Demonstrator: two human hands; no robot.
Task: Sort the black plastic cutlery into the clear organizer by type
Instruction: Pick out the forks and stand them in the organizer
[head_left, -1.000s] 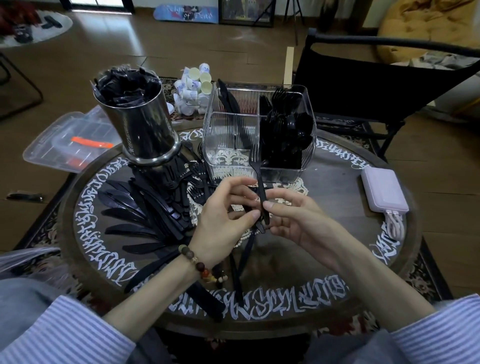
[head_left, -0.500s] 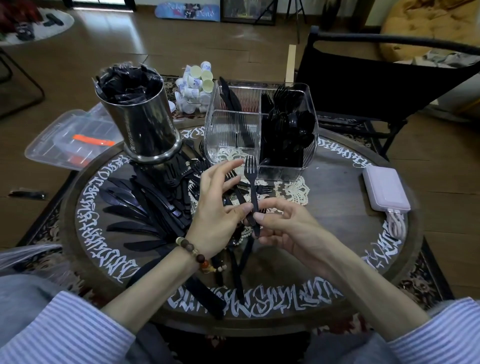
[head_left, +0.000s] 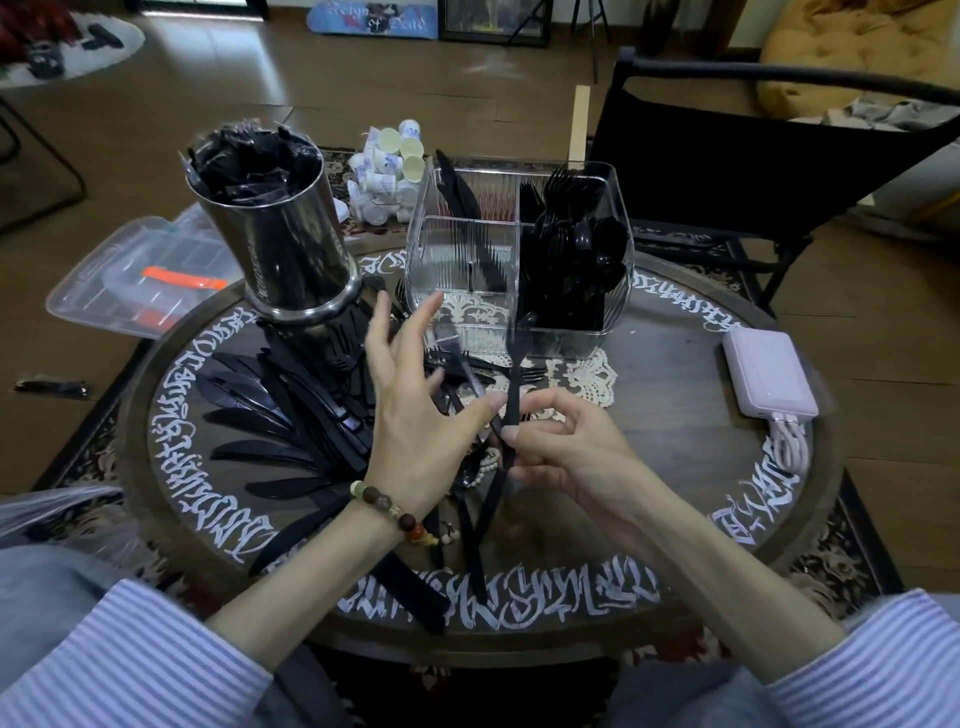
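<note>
Two hands are meeting over the table (head_left: 675, 395), a black fork (head_left: 511, 387) between them.

My right hand (head_left: 566, 449) is pinching the fork's handle between thumb and forefinger, holding it upright with its tines just in front of the clear organizer (head_left: 519, 260). My left hand (head_left: 415, 410) is hovering beside it with fingers spread, the thumb tip touching the handle; something blurred is showing near those fingers and I cannot tell what. I am seeing the organizer's right compartment packed with spoons and forks, and a few knives leaning in its left one. Loose black cutlery (head_left: 270, 410) is lying fanned on the table below the steel canister (head_left: 275, 234).
</note>
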